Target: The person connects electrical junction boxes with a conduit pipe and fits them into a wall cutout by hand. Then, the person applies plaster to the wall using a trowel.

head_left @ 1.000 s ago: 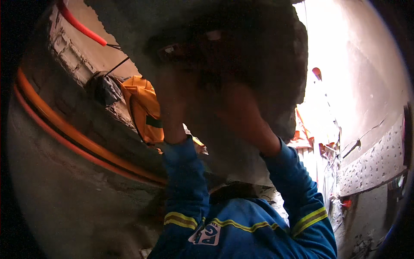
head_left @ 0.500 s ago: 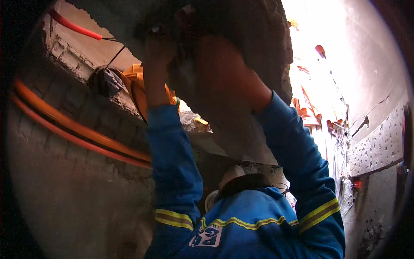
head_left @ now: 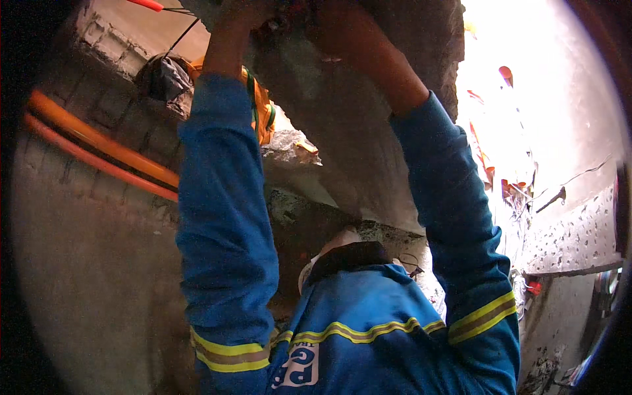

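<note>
Both my arms, in blue sleeves with yellow-and-grey bands, reach up to the top edge of the head view. My left hand (head_left: 238, 21) is raised against a dark concrete surface (head_left: 368, 151), partly cut off, and its fingers are lost in shadow. Close beside it, my right hand (head_left: 345, 31) is curled, its fingers bent inward. Between the two hands sits a small, dark reddish thing (head_left: 282, 14), too dim to name. Behind my left wrist hangs an orange fabric item (head_left: 262, 113) with green trim.
Two orange corrugated conduits (head_left: 105, 141) curve along the left wall. A red conduit end (head_left: 146, 4) with dark wires shows at upper left, above a grey cloth bundle (head_left: 170, 79). Broken masonry (head_left: 289, 146) edges an opening. Loose cables (head_left: 523, 220) and a perforated panel (head_left: 576, 234) stand at right.
My hands and forearms appear higher in the view, my left arm also further left. The surroundings at left have shifted upward in the picture.
</note>
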Tool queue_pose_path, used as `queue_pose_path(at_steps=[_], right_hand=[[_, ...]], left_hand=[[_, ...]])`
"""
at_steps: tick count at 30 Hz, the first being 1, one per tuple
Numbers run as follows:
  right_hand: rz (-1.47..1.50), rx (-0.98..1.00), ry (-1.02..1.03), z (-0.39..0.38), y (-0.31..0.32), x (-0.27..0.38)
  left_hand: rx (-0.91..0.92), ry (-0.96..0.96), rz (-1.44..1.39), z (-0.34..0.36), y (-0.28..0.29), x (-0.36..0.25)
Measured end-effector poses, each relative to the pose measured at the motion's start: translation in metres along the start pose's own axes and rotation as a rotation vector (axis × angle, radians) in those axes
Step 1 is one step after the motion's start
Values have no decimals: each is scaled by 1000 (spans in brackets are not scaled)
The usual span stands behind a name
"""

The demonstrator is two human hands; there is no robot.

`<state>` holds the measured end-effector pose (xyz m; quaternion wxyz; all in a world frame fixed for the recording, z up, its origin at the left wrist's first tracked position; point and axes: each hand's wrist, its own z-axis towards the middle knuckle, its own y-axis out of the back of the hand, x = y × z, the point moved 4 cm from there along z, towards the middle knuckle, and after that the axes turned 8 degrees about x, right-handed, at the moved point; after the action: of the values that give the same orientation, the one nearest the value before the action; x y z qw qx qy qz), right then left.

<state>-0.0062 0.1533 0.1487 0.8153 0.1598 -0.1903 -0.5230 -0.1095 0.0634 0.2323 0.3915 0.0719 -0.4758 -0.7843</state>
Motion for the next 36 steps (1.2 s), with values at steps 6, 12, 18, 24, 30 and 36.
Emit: queue_pose_path(at_steps=[6, 12, 18, 24, 30, 36], right_hand=[[217, -150, -70, -2, 11, 7], [88, 65, -89, -1, -12, -21], [256, -18, -147, -4, 1, 0], [63, 46, -80, 1, -15, -8], [205, -292, -23, -5, 10, 5], [148, 28, -27, 4, -2, -8]], left_hand=[[52, -27, 39, 5, -4, 4], [111, -84, 67, 14, -11, 0], [138, -96, 117, 8, -6, 9], [100, -96, 123, 8, -11, 7], [-33, 69, 14, -17, 9, -8], [-259, 351, -99, -37, 11, -28]])
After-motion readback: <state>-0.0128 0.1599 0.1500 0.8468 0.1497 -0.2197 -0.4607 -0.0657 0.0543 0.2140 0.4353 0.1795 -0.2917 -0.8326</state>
